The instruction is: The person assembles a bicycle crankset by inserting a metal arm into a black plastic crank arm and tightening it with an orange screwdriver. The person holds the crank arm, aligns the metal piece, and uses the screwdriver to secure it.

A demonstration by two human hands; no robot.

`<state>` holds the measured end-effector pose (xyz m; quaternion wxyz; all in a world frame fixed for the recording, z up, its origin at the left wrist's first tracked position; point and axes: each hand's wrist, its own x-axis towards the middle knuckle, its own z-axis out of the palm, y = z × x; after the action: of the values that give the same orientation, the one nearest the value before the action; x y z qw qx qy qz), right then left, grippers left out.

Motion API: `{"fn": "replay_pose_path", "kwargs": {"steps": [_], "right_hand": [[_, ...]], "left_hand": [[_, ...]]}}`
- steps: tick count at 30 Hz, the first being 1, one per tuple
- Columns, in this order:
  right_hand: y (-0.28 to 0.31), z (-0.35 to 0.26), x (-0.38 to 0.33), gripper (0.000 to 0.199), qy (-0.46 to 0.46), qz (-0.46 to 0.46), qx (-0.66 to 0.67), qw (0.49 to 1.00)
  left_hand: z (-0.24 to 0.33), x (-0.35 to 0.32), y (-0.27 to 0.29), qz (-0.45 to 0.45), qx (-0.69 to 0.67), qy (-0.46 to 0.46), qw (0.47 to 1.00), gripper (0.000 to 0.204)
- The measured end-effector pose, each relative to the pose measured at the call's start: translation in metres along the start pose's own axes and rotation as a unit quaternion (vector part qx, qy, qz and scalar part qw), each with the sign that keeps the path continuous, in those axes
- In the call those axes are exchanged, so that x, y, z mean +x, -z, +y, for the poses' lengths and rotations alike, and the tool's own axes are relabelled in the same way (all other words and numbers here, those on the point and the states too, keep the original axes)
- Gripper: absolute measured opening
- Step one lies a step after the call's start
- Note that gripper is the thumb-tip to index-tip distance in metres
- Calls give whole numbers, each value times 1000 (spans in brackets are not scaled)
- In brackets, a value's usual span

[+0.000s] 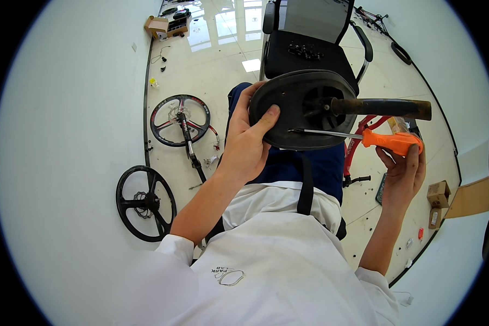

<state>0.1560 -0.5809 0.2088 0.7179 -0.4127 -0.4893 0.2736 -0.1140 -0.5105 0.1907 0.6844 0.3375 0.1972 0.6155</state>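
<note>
Left hand (248, 142) fingers are wrapped over the rim of a black round part (296, 108), the thumb pressed flat on its near face, so that the part is held up on edge above the lap, in front of a black office chair (309, 51). From the hub of the part a rusty brown tube (383, 107) is carried out to the right, well clear of any support. The right hand (403, 171) is closed loosely about the orange handle of a screwdriver (364, 137), with the fingers curled under it and the thumb on top; the thin shaft is laid across the lower face of the part and its tip is seen near the left thumb. Whether the tip is seated in a screw cannot be told. A slip is judged to be the chief risk: if the tip is driven or levered without being seated, it could be thrown off toward the thumb pressed just beside it. The weight of the overhanging tube could also twist the part in a one-handed grip and let it drop on the legs. On the tiled floor (223, 49) to the left two black spoked wheels (145, 202) are laid flat, and small loose parts are scattered there, over which a dropped screw could be lost.
</note>
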Motion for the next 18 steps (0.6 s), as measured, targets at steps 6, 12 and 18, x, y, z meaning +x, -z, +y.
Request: {"fn": "replay_pose_path", "kwargs": {"steps": [6, 12, 18], "right_hand": [[0, -12, 5, 32, 3, -56, -120, 991], [1, -14, 3, 32, -12, -53, -167, 985], [5, -16, 2, 30, -9, -57, -166, 984]], "left_hand": [[-1, 0, -1, -2, 42, -25, 999, 46], [-8, 0, 3, -9, 161, -95, 982, 43], [-10, 1, 4, -5, 195, -118, 974, 43]]}}
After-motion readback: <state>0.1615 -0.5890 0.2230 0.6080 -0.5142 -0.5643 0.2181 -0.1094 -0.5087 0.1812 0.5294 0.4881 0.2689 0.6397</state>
